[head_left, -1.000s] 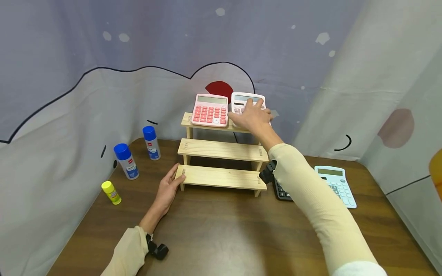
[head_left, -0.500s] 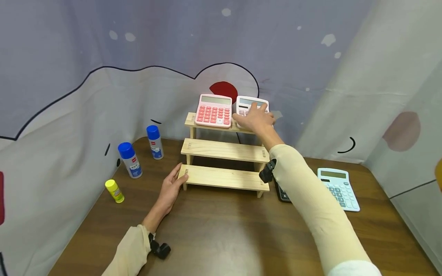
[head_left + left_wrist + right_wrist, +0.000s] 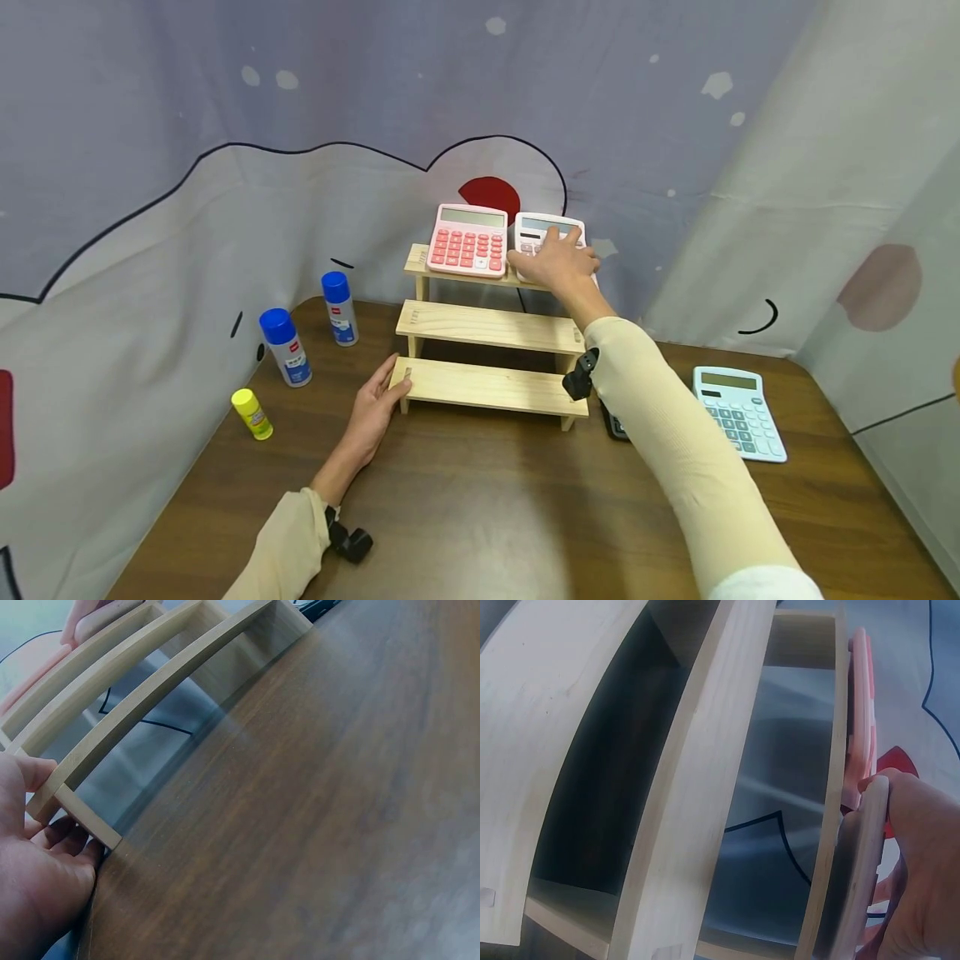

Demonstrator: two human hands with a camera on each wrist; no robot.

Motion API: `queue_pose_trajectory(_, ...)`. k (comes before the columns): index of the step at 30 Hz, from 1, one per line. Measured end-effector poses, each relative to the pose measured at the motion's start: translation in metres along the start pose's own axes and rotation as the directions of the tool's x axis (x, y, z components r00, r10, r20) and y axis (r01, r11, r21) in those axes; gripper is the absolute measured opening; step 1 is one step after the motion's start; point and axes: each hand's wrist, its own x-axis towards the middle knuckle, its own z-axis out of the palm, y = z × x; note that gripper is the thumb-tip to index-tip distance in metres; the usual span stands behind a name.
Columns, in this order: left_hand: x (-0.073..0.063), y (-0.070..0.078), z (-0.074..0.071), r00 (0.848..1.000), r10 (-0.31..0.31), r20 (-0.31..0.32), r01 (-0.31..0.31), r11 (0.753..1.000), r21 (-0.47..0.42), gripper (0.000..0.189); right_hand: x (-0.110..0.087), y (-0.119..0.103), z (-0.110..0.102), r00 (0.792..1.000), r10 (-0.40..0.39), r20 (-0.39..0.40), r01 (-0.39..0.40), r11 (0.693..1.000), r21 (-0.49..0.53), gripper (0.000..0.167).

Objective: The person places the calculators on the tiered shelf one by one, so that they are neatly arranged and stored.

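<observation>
A three-tier wooden shelf [image 3: 491,325] stands on the table. Thumb over the left end of its lowest board and fingers curled by its leg, my left hand [image 3: 369,414] grips it, as the left wrist view also shows. On the top board a pink calculator [image 3: 468,242] leans back at the left. Beside it is a white calculator [image 3: 538,223], tilted back and held by my right hand [image 3: 561,262]. The thumb lies at its left edge and the fingers spread over its face, hiding most keys. In the right wrist view, its edge [image 3: 859,870] is close against the top board.
Two blue-capped spray cans [image 3: 288,350] and a yellow glue stick [image 3: 252,414] stand left of the shelf. A light blue calculator [image 3: 738,412] lies at the right. My right forearm mostly covers a black calculator [image 3: 613,422]. A printed curtain [image 3: 360,217] hangs behind the table.
My right hand has lowered the white calculator slightly, and its gap from the pink one has widened a little. My left hand keeps its grip on the shelf. The head view has shifted slightly.
</observation>
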Motion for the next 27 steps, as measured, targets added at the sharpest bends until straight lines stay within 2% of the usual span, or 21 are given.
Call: queue_pose_trajectory(27,-0.0028,0.0005,0.0016,1.0,-0.002,-0.001,0.002,1.0,0.015,0.066,0.0024,0.0018,0.0048,1.0,-0.004,-0.009,0.003,0.998,-0.063,0.102)
